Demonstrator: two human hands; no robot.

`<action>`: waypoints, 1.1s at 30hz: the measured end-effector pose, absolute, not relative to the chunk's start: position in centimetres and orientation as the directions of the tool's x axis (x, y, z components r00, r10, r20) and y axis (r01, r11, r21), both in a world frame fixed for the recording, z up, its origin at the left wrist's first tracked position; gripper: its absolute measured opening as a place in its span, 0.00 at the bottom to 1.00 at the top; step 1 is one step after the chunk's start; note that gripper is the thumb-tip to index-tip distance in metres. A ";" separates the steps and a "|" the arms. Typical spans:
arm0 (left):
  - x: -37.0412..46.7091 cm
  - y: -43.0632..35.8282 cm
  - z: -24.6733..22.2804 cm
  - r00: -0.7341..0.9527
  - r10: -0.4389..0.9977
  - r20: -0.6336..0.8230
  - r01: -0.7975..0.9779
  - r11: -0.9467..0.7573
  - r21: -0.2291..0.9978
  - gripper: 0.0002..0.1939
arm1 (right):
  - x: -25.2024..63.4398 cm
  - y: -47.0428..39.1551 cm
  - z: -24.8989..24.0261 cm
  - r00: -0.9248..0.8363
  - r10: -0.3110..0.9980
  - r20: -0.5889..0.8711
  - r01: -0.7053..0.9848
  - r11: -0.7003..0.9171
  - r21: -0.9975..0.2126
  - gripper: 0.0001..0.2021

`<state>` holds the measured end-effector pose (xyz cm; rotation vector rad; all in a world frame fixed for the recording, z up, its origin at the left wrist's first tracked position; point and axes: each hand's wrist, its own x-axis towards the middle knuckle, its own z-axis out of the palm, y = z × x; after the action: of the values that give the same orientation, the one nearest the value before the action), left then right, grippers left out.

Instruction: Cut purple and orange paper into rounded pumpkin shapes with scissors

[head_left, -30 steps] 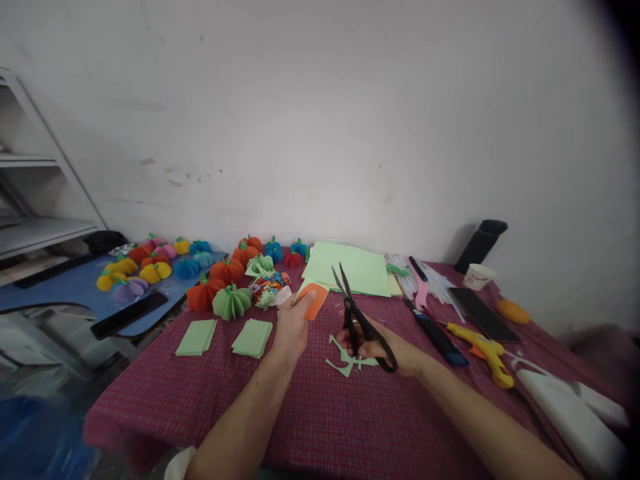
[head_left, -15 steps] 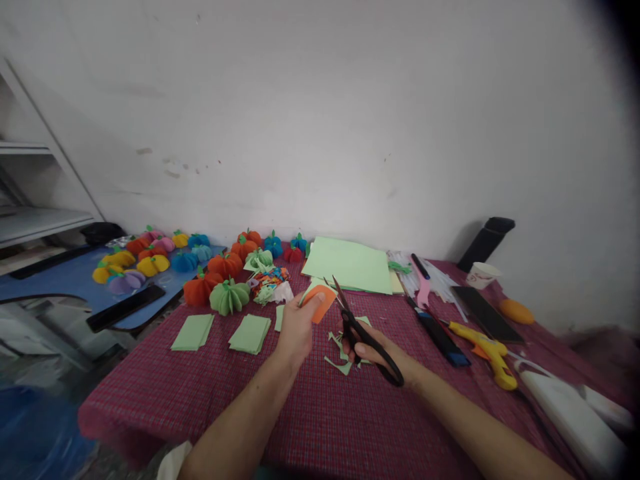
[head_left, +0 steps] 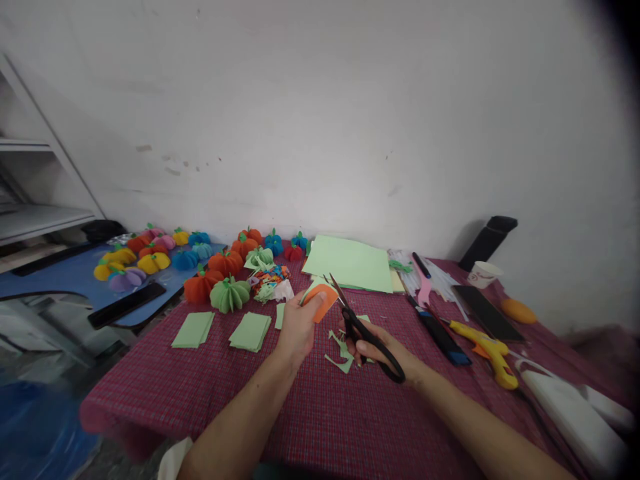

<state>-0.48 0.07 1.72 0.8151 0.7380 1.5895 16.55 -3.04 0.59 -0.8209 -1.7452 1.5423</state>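
My left hand [head_left: 299, 328] pinches an orange paper piece [head_left: 326, 305] together with light green paper [head_left: 316, 285] behind it. In my right hand [head_left: 373, 343] is a pair of black-handled scissors [head_left: 354, 321]; its blades are spread and point up beside the right edge of the orange piece. Below the scissors, curved green paper scraps [head_left: 342, 362] lie on the red checked cloth [head_left: 320, 427]. Left of my left hand are two small stacks of green paper, one nearer [head_left: 251, 332] and one farther left [head_left: 193, 330].
Paper pumpkins [head_left: 229, 295] in several colours stand at the left, some on a blue table [head_left: 45, 285]. Large green sheets [head_left: 350, 262] lie at the back. On the right are a yellow glue gun [head_left: 485, 350], a blue-black cutter [head_left: 443, 333] and a paper cup [head_left: 483, 274].
Almost nothing differs. Both hands keep their hold on the paper and the scissors, and the view has shifted very slightly.
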 end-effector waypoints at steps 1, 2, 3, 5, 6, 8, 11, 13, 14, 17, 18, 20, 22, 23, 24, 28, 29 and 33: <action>-0.5 0.1 1.7 -0.114 0.987 0.110 -0.549 -0.155 0.821 0.09 | 16.6 -3.0 0.5 -0.583 0.809 0.068 0.033 0.108 -0.994 0.21; -0.5 0.1 1.7 -0.116 0.987 0.108 -0.545 -0.155 0.824 0.09 | 16.6 -2.9 0.4 -0.580 0.812 0.066 0.037 0.107 -0.994 0.21; -0.5 0.1 1.7 -0.120 0.987 0.107 -0.540 -0.155 0.827 0.09 | 16.6 -2.9 0.3 -0.577 0.814 0.065 0.041 0.108 -0.993 0.21; -0.5 0.1 1.7 -0.127 0.986 0.105 -0.534 -0.157 0.831 0.08 | 16.6 -2.8 0.1 -0.570 0.819 0.068 0.051 0.118 -0.992 0.21; -0.5 0.1 1.7 -0.128 0.986 0.105 -0.535 -0.158 0.830 0.08 | 16.7 -2.7 0.1 -0.568 0.820 0.071 0.056 0.125 -0.991 0.21; -0.5 0.1 1.7 -0.124 0.987 0.105 -0.539 -0.156 0.828 0.08 | 16.7 -2.7 0.1 -0.566 0.821 0.078 0.064 0.138 -0.988 0.21; -0.5 0.1 1.8 -0.121 0.987 0.103 -0.547 -0.153 0.823 0.09 | 16.6 -2.7 0.2 -0.557 0.827 0.081 0.074 0.146 -0.987 0.21; -0.5 0.1 1.8 -0.124 0.987 0.099 -0.554 -0.152 0.819 0.09 | 16.6 -2.8 0.5 -0.549 0.832 0.079 0.083 0.149 -0.985 0.21; -0.5 0.1 1.8 -0.123 0.987 0.100 -0.556 -0.152 0.817 0.09 | 16.6 -2.8 0.5 -0.545 0.835 0.078 0.086 0.148 -0.985 0.20; -0.6 0.2 1.7 -0.115 0.988 0.103 -0.560 -0.150 0.815 0.09 | 16.6 -2.8 0.7 -0.549 0.832 0.084 0.080 0.153 -0.985 0.20; -0.6 0.2 1.7 -0.113 0.988 0.102 -0.561 -0.149 0.814 0.09 | 16.6 -2.8 0.7 -0.552 0.830 0.085 0.077 0.152 -0.985 0.20; -0.6 0.2 1.7 -0.112 0.989 0.097 -0.563 -0.144 0.814 0.09 | 16.6 -2.8 0.6 -0.554 0.828 0.080 0.075 0.146 -0.986 0.20; -0.6 0.1 1.8 -0.112 0.989 0.098 -0.564 -0.144 0.813 0.09 | 16.7 -2.8 0.6 -0.552 0.831 0.070 0.078 0.135 -0.988 0.20; -0.6 0.1 1.8 -0.110 0.989 0.102 -0.565 -0.146 0.812 0.08 | 16.8 -2.8 0.6 -0.552 0.831 0.066 0.079 0.131 -0.988 0.20; -0.6 0.1 1.8 -0.108 0.988 0.107 -0.567 -0.150 0.810 0.08 | 16.8 -2.8 0.6 -0.554 0.830 0.063 0.078 0.128 -0.989 0.21; -0.7 0.1 1.9 -0.107 0.986 0.127 -0.568 -0.166 0.806 0.08 | 17.0 -2.9 0.8 -0.583 0.809 0.078 0.062 0.140 -0.988 0.21; -0.7 0.1 1.9 -0.108 0.986 0.128 -0.566 -0.166 0.808 0.08 | 17.1 -3.0 0.9 -0.588 0.805 0.083 0.057 0.144 -0.988 0.21; -0.6 0.0 2.0 -0.104 0.987 0.126 -0.566 -0.163 0.808 0.09 | 17.0 -3.0 0.9 -0.598 0.797 0.082 0.042 0.133 -0.990 0.21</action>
<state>-0.63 0.01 1.98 0.8152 0.7093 1.5916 17.03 -3.00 0.94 -0.8102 -1.7805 1.5241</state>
